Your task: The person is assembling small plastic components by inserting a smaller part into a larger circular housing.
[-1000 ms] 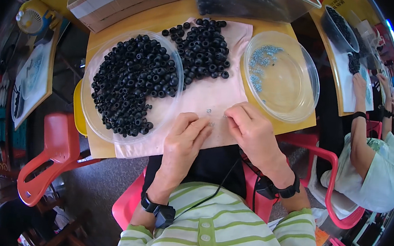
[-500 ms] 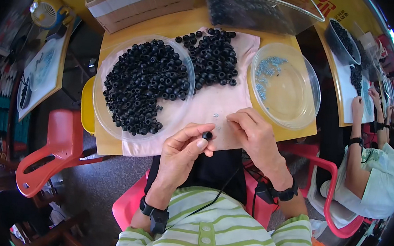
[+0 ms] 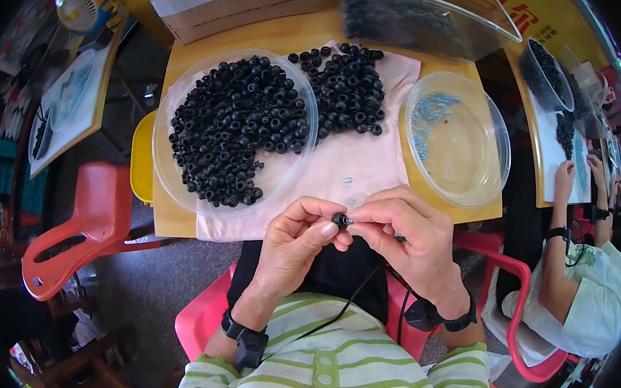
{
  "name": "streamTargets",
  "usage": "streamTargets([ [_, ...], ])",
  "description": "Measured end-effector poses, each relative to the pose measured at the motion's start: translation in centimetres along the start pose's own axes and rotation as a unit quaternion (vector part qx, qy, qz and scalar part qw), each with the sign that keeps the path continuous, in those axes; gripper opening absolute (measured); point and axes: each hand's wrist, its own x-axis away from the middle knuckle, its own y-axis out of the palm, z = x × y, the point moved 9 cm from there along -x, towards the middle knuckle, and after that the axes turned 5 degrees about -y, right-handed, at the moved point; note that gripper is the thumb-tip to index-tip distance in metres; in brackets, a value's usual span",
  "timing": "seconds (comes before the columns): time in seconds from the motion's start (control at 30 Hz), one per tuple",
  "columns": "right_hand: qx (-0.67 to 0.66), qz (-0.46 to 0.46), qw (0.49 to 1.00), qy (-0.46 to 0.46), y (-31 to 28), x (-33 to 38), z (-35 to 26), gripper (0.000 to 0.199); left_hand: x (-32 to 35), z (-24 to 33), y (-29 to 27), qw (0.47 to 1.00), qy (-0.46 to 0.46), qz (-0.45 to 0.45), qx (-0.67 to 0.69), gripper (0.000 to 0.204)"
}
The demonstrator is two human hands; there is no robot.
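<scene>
Low over the cloth's front edge, my left hand pinches a small round black piece with a hole between thumb and fingers. The fingertips of my right hand are closed at its right side, with a tiny pale bit just showing at the hole. Several small clear pieces lie on the pink cloth just beyond my hands. A round clear tub to the left holds many black pieces, and more sit in a loose pile behind. At right, another clear tub contains small bluish pieces.
A cardboard box and a clear bin of dark pieces stand along the table's back. Left are a red chair and a yellow tub. A seated person works at a table on the right.
My right hand has moved left from over the cloth to meet the black piece. My left hand still holds that piece, slightly turned. The view has shifted a little.
</scene>
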Motion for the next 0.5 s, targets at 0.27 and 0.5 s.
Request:
streamTargets([
  [0.27, -0.006, -0.016, 1.000, -0.019, 1.0, -0.9, -1.1, 0.021, 0.2, 0.3, -0.3, 1.000, 0.008, 0.005, 0.000, 0.022],
  [0.5, -0.010, -0.008, 1.000, -0.024, 2.0, -1.4, -1.0, 0.021, 0.4, 0.8, -0.7, 0.999, 0.002, -0.008, 0.042, 0.023],
])
